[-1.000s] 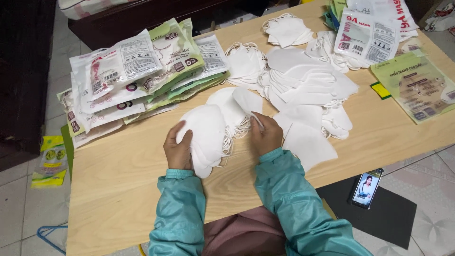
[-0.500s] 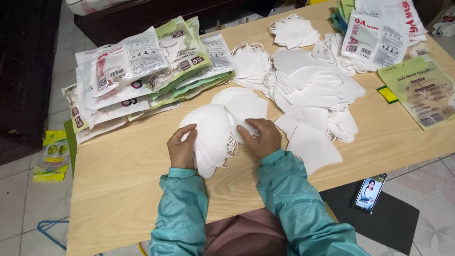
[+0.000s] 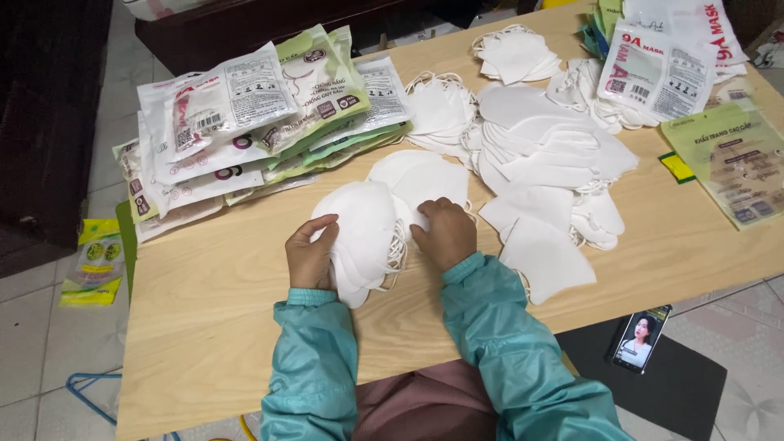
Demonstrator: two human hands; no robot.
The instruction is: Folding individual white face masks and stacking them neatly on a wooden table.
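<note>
A stack of white folded face masks (image 3: 363, 237) lies on the wooden table (image 3: 204, 318) in front of me. My left hand (image 3: 309, 255) grips the stack's left edge. My right hand (image 3: 445, 233) presses on its right side, where the ear loops hang out. Both arms wear teal sleeves. Two more white masks (image 3: 420, 175) lie just behind the stack.
Packaged masks in printed bags (image 3: 245, 122) are piled at the back left. Loose white masks (image 3: 547, 155) spread to the right, with more bags (image 3: 670, 57) and a green pack (image 3: 735, 163) beyond. A phone (image 3: 641, 339) rests on a dark mat on the floor.
Both hands have closed in on the mask stack, squaring it together. The right hand moved left from the loops onto the stack's top edge.
</note>
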